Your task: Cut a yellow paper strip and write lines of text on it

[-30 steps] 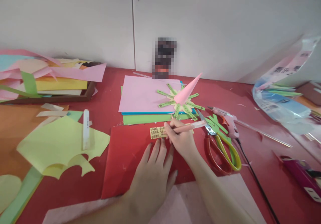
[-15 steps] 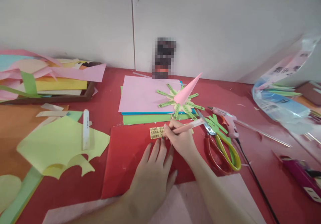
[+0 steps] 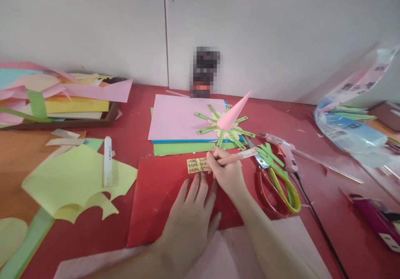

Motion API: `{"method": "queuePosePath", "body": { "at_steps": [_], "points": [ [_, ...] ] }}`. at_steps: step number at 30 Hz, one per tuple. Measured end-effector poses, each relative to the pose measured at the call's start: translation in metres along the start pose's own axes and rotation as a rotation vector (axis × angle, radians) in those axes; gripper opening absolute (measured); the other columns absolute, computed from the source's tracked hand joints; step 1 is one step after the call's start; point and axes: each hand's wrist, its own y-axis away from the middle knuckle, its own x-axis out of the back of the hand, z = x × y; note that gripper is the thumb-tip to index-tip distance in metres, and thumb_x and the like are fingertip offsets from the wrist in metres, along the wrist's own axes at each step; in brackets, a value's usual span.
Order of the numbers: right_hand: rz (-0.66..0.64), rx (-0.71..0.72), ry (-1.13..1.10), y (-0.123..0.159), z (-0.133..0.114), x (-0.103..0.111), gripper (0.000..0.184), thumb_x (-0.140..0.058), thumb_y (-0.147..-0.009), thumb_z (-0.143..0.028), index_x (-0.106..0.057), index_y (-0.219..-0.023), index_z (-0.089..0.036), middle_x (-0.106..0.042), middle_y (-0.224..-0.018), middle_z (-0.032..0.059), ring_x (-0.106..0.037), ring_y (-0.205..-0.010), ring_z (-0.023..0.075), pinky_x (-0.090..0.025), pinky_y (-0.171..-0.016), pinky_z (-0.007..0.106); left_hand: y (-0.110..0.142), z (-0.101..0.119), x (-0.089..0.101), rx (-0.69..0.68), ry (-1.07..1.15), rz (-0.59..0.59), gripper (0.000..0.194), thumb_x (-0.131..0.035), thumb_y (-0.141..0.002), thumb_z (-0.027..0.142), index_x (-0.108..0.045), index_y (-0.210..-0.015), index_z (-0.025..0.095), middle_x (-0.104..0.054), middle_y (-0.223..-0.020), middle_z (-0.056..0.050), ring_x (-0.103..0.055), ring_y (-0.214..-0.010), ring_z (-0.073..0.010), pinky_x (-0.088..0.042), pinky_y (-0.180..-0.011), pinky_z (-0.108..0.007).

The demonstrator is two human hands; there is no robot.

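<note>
Gripped in my right hand [image 3: 229,174] is a pen [image 3: 239,156] with a pale pink barrel, its tip hidden behind my fingers. Under that hand lies a small yellow paper strip [image 3: 195,166] covered in rows of dark handwriting. My left hand [image 3: 192,212] rests flat on a red sheet [image 3: 150,204], fingers stretched, fingertips at the strip's lower edge. Just beyond stands a pink paper cone [image 3: 233,114] on a pale flower shape with green lettered strips [image 3: 220,138] radiating from it. Scissors [image 3: 265,170] with red and yellow handles lie right of my right hand.
A pink glue gun [image 3: 283,147] with a black cord lies at the right, near a magenta tool [image 3: 375,220]. Left are yellow-green paper offcuts [image 3: 78,179], a white cutter [image 3: 107,160] and a brown tray [image 3: 109,116] of coloured paper. Pink sheets [image 3: 178,116] lie behind.
My right hand with the pen has shifted slightly to the right along the yellow strip, and a little more writing shows. My left hand has stayed in place.
</note>
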Motion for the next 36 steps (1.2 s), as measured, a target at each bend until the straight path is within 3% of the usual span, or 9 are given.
{"method": "queuePosePath", "body": {
  "at_steps": [20,26,36],
  "points": [
    [-0.012,0.012,0.015,-0.0001,-0.0014,0.0023,0.031,-0.049,-0.08,-0.029,-0.035,-0.053,-0.02,-0.044,-0.046,-0.0049,-0.043,-0.047,0.0092,-0.035,-0.048,0.021,-0.0004,0.0003,-0.0002,-0.006,-0.016,0.014,0.042,-0.037,-0.088,0.039,-0.057,-0.115,0.014,-0.058,-0.12,-0.013,-0.049,-0.114,-0.0274,-0.036,-0.096,-0.043],
    [0.098,-0.045,0.021,-0.0008,0.0028,0.0022,0.033,-0.048,-0.081,-0.03,-0.035,-0.053,-0.021,-0.038,-0.041,-0.0065,-0.043,-0.045,0.0095,-0.035,-0.049,0.021,0.0001,0.0001,-0.0017,-0.001,-0.015,0.02,0.045,-0.035,-0.089,0.04,-0.052,-0.123,0.014,-0.056,-0.123,-0.013,-0.049,-0.114,-0.0264,-0.035,-0.096,-0.042],
    [0.047,-0.049,0.024,0.0003,-0.0016,0.0022,0.03,-0.049,-0.077,-0.027,-0.034,-0.052,-0.02,-0.038,-0.042,-0.0062,-0.044,-0.046,0.0095,-0.034,-0.047,0.02,-0.0001,-0.0002,0.0002,-0.001,-0.014,-0.011,0.045,-0.034,-0.089,0.04,-0.053,-0.122,0.014,-0.056,-0.122,-0.013,-0.048,-0.116,-0.0266,-0.035,-0.097,-0.042]
  ]
}}
